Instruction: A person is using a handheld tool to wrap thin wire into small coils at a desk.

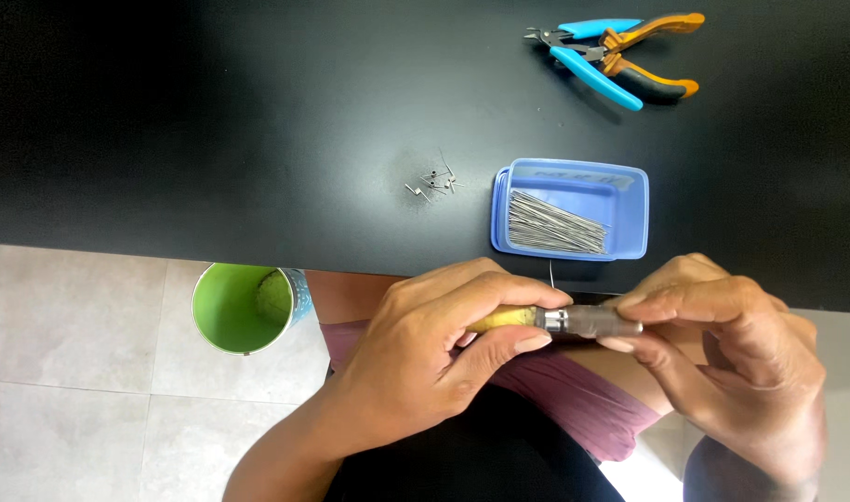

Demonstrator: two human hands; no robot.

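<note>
Both my hands hold one small tool in front of the table's near edge. My left hand grips its yellow handle. The fingertips of my right hand pinch the tool's grey metal chuck. A thin wire sticks up from the tool near the chuck. Just beyond my hands, a blue plastic tray on the black table holds a bundle of several thin metal wires.
Several small bent wire pieces lie left of the tray. Blue-handled cutters and orange-handled pliers rest at the far right. A green cup stands on the tiled floor below the table edge.
</note>
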